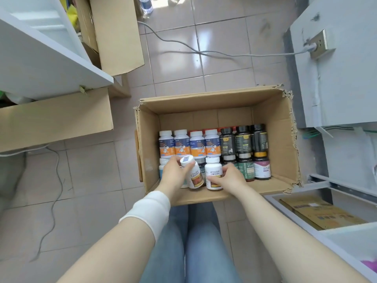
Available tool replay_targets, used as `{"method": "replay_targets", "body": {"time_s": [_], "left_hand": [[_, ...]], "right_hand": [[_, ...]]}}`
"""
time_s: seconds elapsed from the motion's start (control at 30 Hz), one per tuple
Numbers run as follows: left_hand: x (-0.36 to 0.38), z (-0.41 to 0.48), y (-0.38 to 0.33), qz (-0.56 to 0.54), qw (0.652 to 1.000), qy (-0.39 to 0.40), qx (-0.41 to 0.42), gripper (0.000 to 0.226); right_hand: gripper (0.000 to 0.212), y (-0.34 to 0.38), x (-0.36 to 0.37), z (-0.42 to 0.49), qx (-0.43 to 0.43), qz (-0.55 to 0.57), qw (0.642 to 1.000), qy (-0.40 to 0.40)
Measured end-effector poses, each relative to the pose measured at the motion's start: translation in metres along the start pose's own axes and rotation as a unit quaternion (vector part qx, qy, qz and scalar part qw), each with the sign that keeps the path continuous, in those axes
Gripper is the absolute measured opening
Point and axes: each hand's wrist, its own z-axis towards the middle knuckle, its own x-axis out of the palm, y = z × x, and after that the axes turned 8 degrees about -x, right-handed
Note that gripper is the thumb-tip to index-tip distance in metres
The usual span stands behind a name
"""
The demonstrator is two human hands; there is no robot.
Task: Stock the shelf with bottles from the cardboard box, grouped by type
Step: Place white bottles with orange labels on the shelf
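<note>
Your hands, left (175,174) and right (230,177), each grip a white plastic red-labelled bottle (213,173) at the brown cardboard box's (206,100) 6 o'clock wall; lift both straight up together, shelving them side by side.

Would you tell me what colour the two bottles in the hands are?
White, caps included, seen in the head view: left bottle, right bottle.

Head view, steeply down, close

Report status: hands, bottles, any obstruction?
Left hand gripping tilted white bottle. Right hand on upright white bottle. Both still inside cardboard box. Nothing in the way.
</note>
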Motion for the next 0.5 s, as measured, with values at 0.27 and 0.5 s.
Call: {"method": "replay_targets", "body": {"time_s": [0.27, 0.5], "left_hand": [[-0.052, -0.08, -0.029, -0.111, 0.988, 0.026, 0.108, 0.032], [-0.082, -0.189, -0.062, -0.029, 0.945, 0.125, 0.302, 0.036]], "right_hand": [[0.062, 0.004, -0.043, -0.095, -0.055, 0.192, 0.976, -0.087], [0.051, -0.001, -0.057, -0.24, -0.123, 0.311, 0.91, -0.244]]}}
